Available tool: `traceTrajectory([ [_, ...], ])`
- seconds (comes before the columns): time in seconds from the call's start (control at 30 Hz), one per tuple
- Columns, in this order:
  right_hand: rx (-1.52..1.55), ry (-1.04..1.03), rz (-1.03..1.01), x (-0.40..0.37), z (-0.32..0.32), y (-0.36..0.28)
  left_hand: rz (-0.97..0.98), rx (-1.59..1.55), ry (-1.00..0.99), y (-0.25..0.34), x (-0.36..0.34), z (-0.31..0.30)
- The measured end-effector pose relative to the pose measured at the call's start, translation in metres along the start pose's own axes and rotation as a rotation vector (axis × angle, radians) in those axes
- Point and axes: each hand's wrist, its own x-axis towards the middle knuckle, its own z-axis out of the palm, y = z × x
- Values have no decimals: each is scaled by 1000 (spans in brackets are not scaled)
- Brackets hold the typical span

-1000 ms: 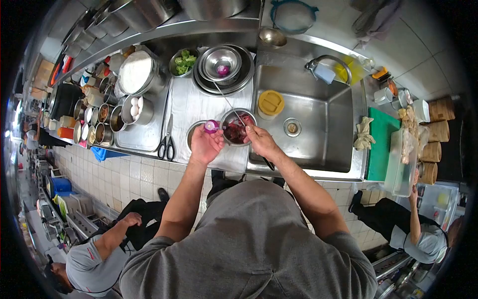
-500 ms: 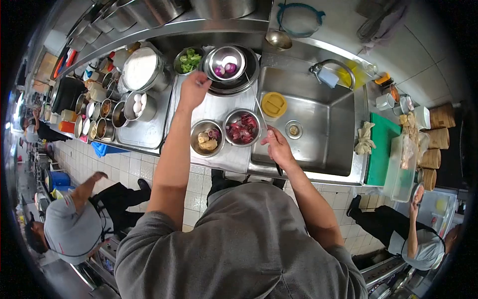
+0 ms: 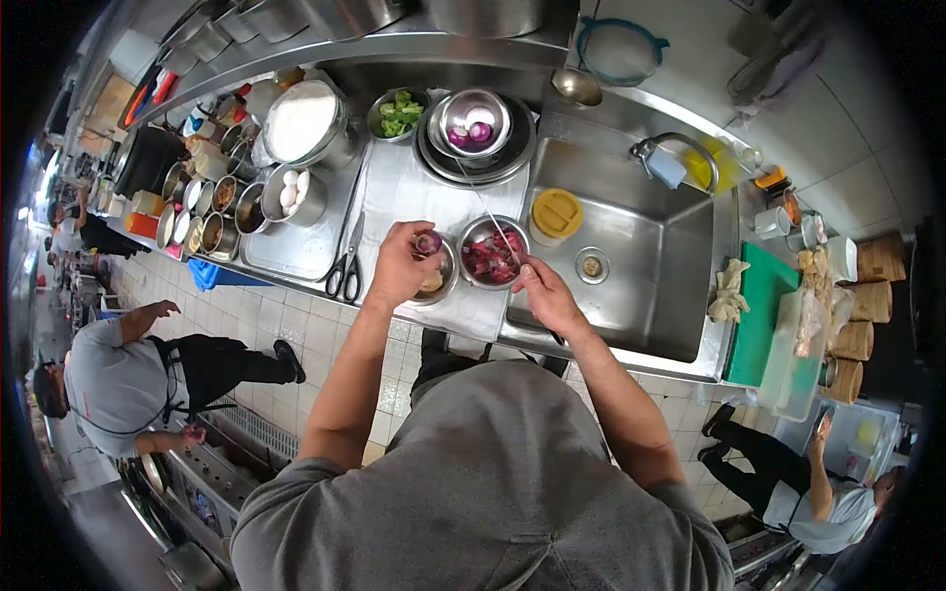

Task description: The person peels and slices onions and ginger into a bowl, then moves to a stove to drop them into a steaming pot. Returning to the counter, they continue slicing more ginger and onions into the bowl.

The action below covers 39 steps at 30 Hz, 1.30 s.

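Over a steel bowl with pale ginger-like pieces [image 3: 432,282], my left hand [image 3: 402,266] grips a small purple onion [image 3: 427,242]. My right hand [image 3: 547,295] is closed on the handle of a knife, whose long thin blade [image 3: 483,204] points up and left across the bowl of purple onion skins [image 3: 492,258]. Behind them, a small steel bowl [image 3: 475,110] with peeled purple onions [image 3: 479,131] sits inside larger stacked bowls. A bowl of green leaves [image 3: 399,114] stands to its left.
A sink [image 3: 641,236] lies to the right, with a yellow lid [image 3: 557,214] at its left edge. Black scissors [image 3: 345,271] rest left of my left hand. A pot of eggs [image 3: 294,195] and a green board [image 3: 760,315] flank the work area. Co-workers stand at both sides.
My left hand has moved down from the stacked bowls to the ginger bowl and taken hold of an onion. The scissors have come into sight. The left co-worker has shifted position.
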Motion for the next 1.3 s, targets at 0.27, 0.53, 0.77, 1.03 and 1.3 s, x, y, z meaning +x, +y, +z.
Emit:
traceTrajectory([
  [0.27, 149, -62, 84, -15, 0, -40, -61, -556, -191, 37, -16, 7],
  [0.53, -402, -31, -139, -50, 2, -98, -143, -1026, -159, 36, -30, 53],
  [0.77, -427, 14, -141, -47, 0, -93, -185, -1207, -294, 38, -35, 65],
  [1.03, -532, -30, -118, -44, -2, -98, -153, -1228, -324, 41, -36, 64],
  [1.3, -557, -70, -130, -30, 7, -104, -98, -964, -274, 39, -31, 65],
])
